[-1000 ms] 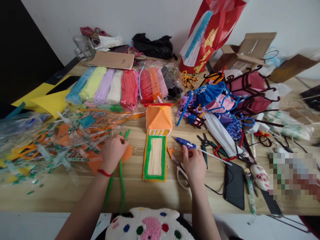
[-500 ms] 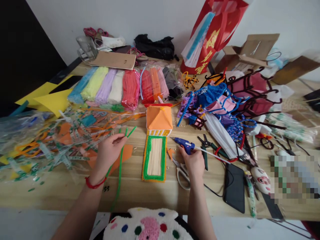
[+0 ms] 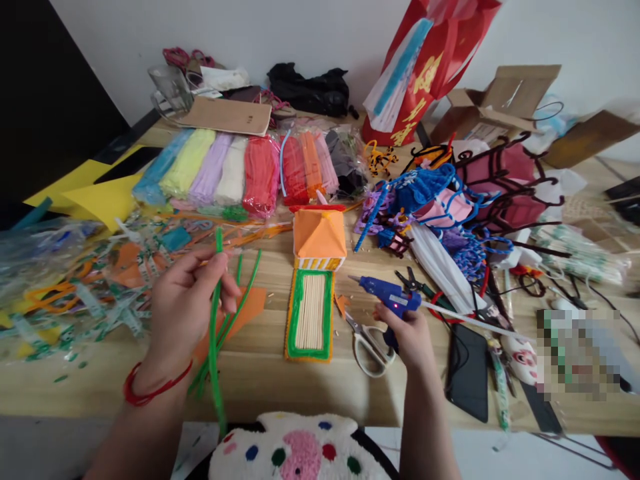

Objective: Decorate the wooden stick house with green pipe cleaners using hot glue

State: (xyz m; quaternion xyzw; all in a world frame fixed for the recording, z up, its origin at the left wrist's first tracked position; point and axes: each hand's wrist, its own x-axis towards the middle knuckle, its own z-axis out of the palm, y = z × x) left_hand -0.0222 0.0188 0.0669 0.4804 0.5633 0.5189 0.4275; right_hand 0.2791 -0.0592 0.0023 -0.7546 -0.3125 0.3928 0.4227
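Note:
Between the thumb and fingers of my left hand [image 3: 187,300] hangs a green pipe cleaner [image 3: 214,347], its lower end near my lap. More green pipe cleaners [image 3: 240,303] lie on the table just beyond it. My right hand [image 3: 407,333] grips a blue glue gun [image 3: 387,293], nozzle toward the left, a long glue stick [image 3: 465,319] out of its back. Midway between the hands stands a small model house with an orange roof [image 3: 320,233]. In front of it lies a panel of pale sticks [image 3: 313,313] with a green and orange border.
Scissors [image 3: 370,350] and a black phone [image 3: 467,373] lie at the right. Bundles of coloured pipe cleaners [image 3: 227,173] stretch across the back. Plastic scraps [image 3: 100,287] cover the left; blue and pink crafts [image 3: 430,200] pile up at the right, before a red bag [image 3: 415,80].
My left hand has come nearer and left, lifting a green pipe cleaner off the table. The glue gun has been raised and moved right in my right hand.

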